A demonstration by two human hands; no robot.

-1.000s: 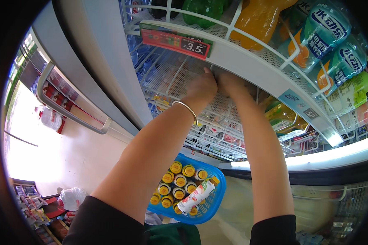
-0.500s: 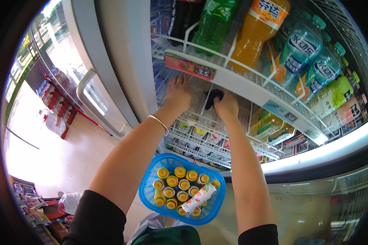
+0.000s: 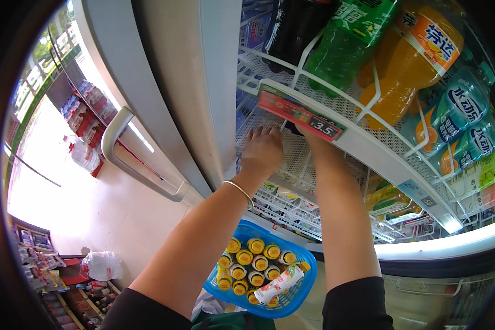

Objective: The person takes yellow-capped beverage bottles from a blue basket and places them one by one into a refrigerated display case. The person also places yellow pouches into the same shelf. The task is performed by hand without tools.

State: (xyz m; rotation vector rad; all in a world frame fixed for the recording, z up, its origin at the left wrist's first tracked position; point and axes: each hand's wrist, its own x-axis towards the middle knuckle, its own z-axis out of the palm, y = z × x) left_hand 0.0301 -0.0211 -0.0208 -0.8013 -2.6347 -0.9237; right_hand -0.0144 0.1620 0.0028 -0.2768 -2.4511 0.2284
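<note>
My left hand point(image 3: 263, 147) rests on a white mesh shelf point(image 3: 300, 157) inside a drinks cooler, its fingers stretched out and nothing in it. A metal bangle point(image 3: 240, 192) circles that wrist. To its right, my right hand point(image 3: 312, 137) reaches in under the shelf above. The price strip point(image 3: 302, 114) hides most of its fingers. A dark bunched cloth point(image 3: 291, 127) shows at its fingertips, in its grip. Over both hands, on the upper shelf, lean a dark bottle point(image 3: 294, 36), a green bottle point(image 3: 352, 52) and an orange soda bottle point(image 3: 415, 66).
A blue basket point(image 3: 307, 300) of small yellow-capped bottles point(image 3: 257, 262) is below my forearms; a white bottle point(image 3: 279, 285) lies on top. At the left stands the open cooler door with a grey handle point(image 3: 111, 137). Turquoise-capped bottles point(image 3: 462, 104) fill the upper shelf's right side.
My right hand has reached deeper with the dark cloth, under the price strip. My left hand stays on the shelf. The view has shifted, so the cooler appears farther right and nearer.
</note>
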